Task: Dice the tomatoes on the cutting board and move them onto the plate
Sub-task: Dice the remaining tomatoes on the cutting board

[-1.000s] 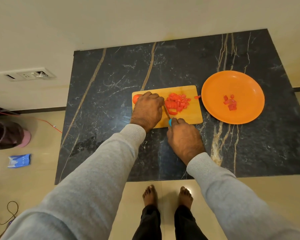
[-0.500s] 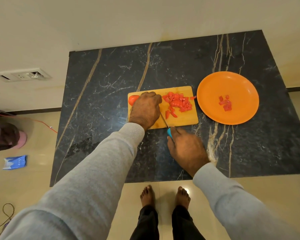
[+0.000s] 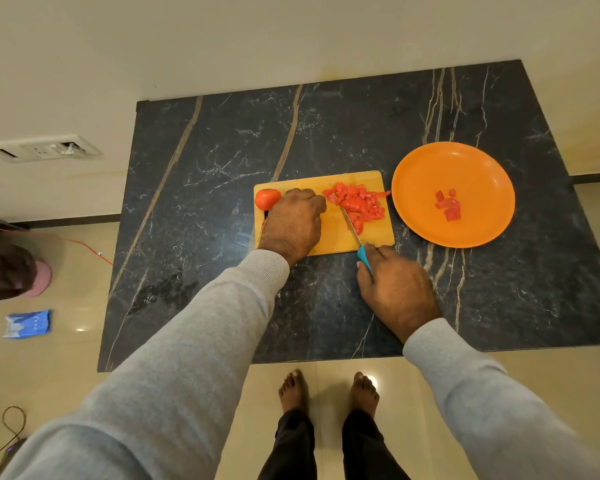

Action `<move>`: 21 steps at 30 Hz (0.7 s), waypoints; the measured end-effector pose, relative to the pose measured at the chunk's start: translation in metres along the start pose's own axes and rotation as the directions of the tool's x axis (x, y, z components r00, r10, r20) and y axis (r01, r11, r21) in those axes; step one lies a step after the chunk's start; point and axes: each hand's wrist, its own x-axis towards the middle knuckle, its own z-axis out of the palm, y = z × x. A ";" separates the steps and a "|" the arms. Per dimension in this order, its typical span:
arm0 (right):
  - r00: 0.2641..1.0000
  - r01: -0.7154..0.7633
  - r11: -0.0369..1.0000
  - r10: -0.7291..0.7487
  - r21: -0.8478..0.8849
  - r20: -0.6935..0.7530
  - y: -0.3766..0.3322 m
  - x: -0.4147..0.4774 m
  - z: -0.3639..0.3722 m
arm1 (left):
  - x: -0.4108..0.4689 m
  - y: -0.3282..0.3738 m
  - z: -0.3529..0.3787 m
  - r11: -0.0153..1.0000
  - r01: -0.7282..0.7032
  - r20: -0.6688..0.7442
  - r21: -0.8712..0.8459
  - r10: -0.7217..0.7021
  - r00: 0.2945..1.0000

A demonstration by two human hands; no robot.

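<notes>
A wooden cutting board (image 3: pixel 329 237) lies on the black marble counter. A whole tomato (image 3: pixel 267 199) sits at its left end and a pile of diced tomato (image 3: pixel 359 204) at its right end. My left hand (image 3: pixel 293 221) rests knuckles-up on the board between them, fingers curled; what lies under it is hidden. My right hand (image 3: pixel 397 289) grips the teal handle of a knife (image 3: pixel 351 227) at the board's near edge, and the blade slants up to the pile's left side. An orange plate (image 3: pixel 482 168) to the right holds a few tomato pieces (image 3: pixel 449 206).
The black marble counter (image 3: pixel 205 237) ends just behind my hands, with my bare feet (image 3: pixel 329 393) on the floor below. A wall socket panel (image 3: pixel 45 150) is at the left. On the floor lie a blue packet (image 3: pixel 26 323), a dark and pink object (image 3: pixel 11 271) and cables.
My right hand has drawn the knife back toward the board's near edge. My left hand has slid a little away from the diced pile. The plate's pieces are unchanged.
</notes>
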 end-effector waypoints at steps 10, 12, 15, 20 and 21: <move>0.996 0.009 0.998 -0.003 0.064 -0.088 -0.004 -0.008 -0.006 | -0.031 -0.026 -0.016 0.996 0.056 -0.154 -0.066 -0.066 0.986; 0.992 0.060 0.993 -0.047 0.106 -0.118 -0.014 -0.002 -0.008 | -0.040 -0.038 -0.027 0.988 0.121 -0.212 -0.094 -0.138 0.968; 0.992 0.094 0.987 -0.082 0.131 -0.097 -0.032 0.011 -0.011 | -0.055 -0.054 -0.042 0.984 0.157 -0.231 -0.087 -0.173 0.957; 0.994 0.057 0.988 -0.043 0.145 -0.098 -0.046 0.022 -0.017 | -0.068 -0.056 -0.035 0.964 0.263 -0.052 -0.019 -0.264 0.963; 0.995 0.051 0.989 -0.038 0.137 -0.095 -0.047 0.022 -0.017 | -0.069 -0.053 -0.033 0.948 0.316 -0.037 -0.027 -0.317 0.948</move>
